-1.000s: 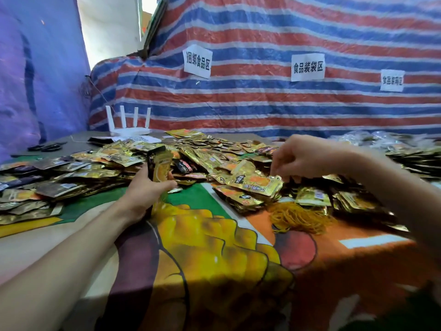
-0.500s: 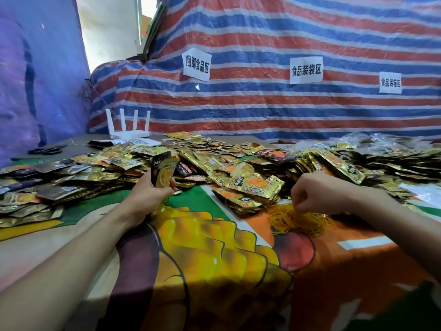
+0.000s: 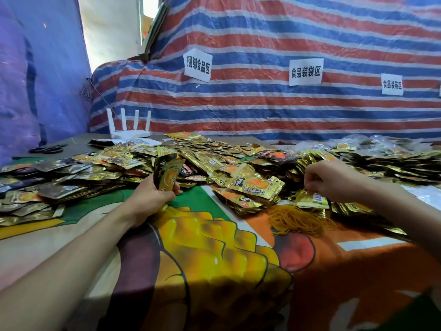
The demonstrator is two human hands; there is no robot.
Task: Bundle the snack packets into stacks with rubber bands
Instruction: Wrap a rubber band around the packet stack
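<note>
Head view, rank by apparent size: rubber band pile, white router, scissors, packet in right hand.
1. rubber band pile
2. white router
3. packet in right hand
4. scissors
Router and scissors lie farther back: true sizes unsure.

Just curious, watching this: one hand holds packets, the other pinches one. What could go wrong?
The left hand grips its upright stack only near the bottom, so packets might fan out or slip. The right hand pinches a packet beside the tangled rubber bands; pulling one band free could drag others along.
</note>
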